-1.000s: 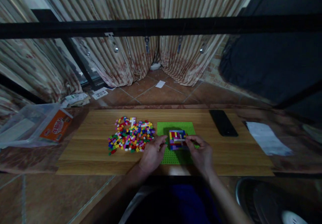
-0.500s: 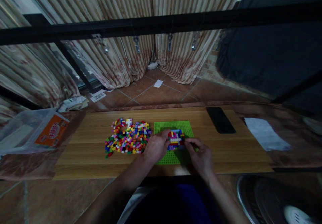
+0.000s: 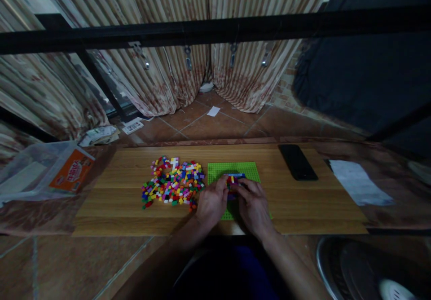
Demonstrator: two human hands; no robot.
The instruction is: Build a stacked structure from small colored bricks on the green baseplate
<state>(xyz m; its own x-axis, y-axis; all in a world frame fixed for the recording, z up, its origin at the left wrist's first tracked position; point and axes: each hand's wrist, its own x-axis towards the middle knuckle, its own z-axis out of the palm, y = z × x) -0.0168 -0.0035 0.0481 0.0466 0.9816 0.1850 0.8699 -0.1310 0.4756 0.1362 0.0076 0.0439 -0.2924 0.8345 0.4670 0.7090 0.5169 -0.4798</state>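
A green studded baseplate (image 3: 249, 169) lies on the wooden board, with a low build of multicoloured toy bricks (image 3: 233, 181) on its middle. My left hand (image 3: 212, 203) is at the build's left side, fingers closed together against it. From the right, my right hand (image 3: 254, 203) reaches over the build with bent fingers pressed together on its top; any brick between them is hidden. Both hands cover much of the build. Left of the baseplate spreads a heap of small loose bricks (image 3: 173, 183) in many colours.
A black phone (image 3: 297, 162) lies on the board (image 3: 111, 205) to the right, near a white paper sheet (image 3: 360, 183). Beyond the left end stands a clear plastic box (image 3: 37, 165) with an orange label. A dark metal bar (image 3: 215, 30) crosses in front of striped curtains.
My right hand has moved left from the build's right edge to over its top. My left hand stays at the left side. The view has shifted slightly.
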